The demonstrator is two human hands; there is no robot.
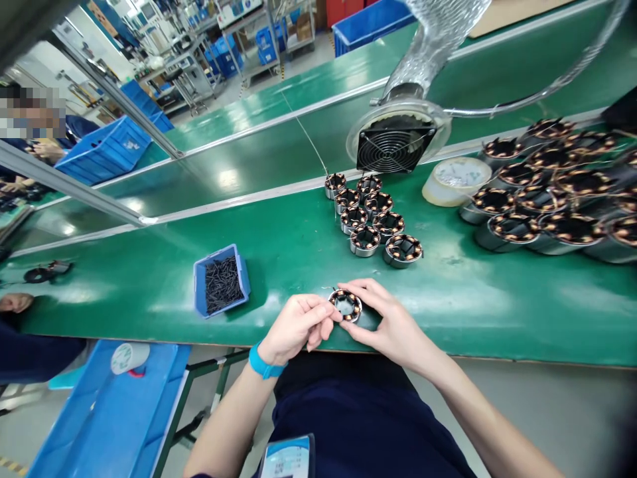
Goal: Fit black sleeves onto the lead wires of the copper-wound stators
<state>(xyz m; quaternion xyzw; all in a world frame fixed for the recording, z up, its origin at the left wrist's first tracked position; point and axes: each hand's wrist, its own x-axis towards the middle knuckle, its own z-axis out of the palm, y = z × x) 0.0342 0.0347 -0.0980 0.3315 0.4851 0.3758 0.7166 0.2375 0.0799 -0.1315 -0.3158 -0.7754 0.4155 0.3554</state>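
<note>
A small round motor stator [345, 305] with copper windings sits at the near edge of the green table [279, 265]. My right hand [385, 317] curls around its right side and grips it. My left hand [297, 326], with a blue wristband, has its fingers pinched together against the stator's left rim; I cannot make out whether they hold anything small. Beyond my hands, several similar stators [371, 222] stand in two rows.
A blue tray of small dark screws [220, 280] lies to the left. A fan with a flexible duct [395, 143], a tape roll [455, 179] and many larger stators [547, 192] stand at the right. A blue bin [104, 415] sits below left. Another person's hand [14, 303] is far left.
</note>
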